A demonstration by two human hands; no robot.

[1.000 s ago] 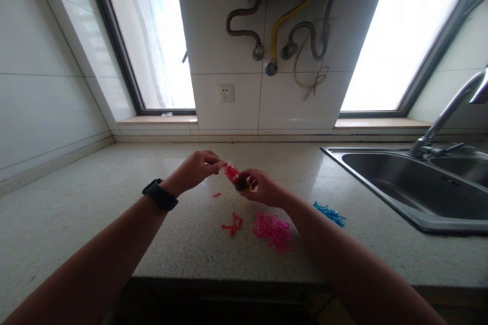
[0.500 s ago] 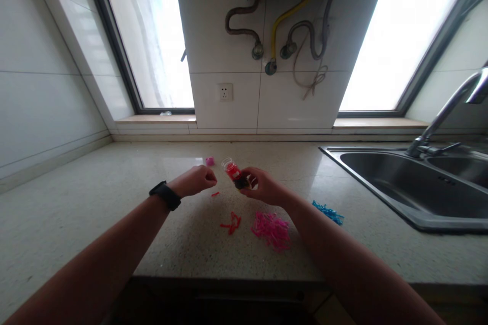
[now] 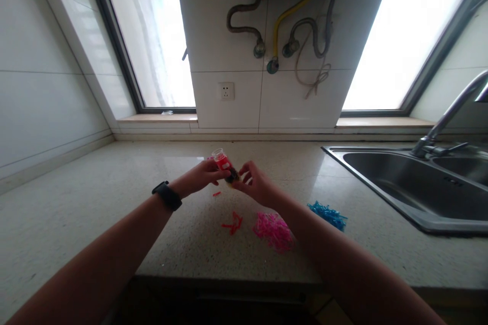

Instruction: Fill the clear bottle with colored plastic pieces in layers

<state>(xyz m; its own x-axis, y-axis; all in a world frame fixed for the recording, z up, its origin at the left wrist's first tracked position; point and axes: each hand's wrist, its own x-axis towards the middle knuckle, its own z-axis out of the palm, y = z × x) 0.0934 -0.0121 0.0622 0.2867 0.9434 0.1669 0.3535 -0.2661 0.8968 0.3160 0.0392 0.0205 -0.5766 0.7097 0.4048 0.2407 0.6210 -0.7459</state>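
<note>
My left hand (image 3: pixel 205 172), with a black watch on its wrist, is closed around the side of a small clear jar (image 3: pixel 224 165). The jar is tilted, its uncovered mouth pointing up and left; red contents show near the mouth and a dark band lower down. At its lower end are the curled fingertips of my right hand (image 3: pixel 253 182), which seem to pinch the base. Just behind my left hand, a pink object (image 3: pixel 210 158) is mostly hidden. Below the hands lie a short red piece (image 3: pixel 217 194) and a few tangled red strips (image 3: pixel 233 223).
A heap of pink strips (image 3: pixel 272 232) lies beside my right forearm, and a blue heap (image 3: pixel 328 215) on its far side. The steel sink (image 3: pixel 404 203) with its faucet (image 3: pixel 446 117) is at the right. Behind the speckled counter (image 3: pixel 95 203) stands a tiled wall.
My left hand has opened from a loose fist and taken hold of the jar. The jar has shifted slightly left, and my right hand has slid toward its base.
</note>
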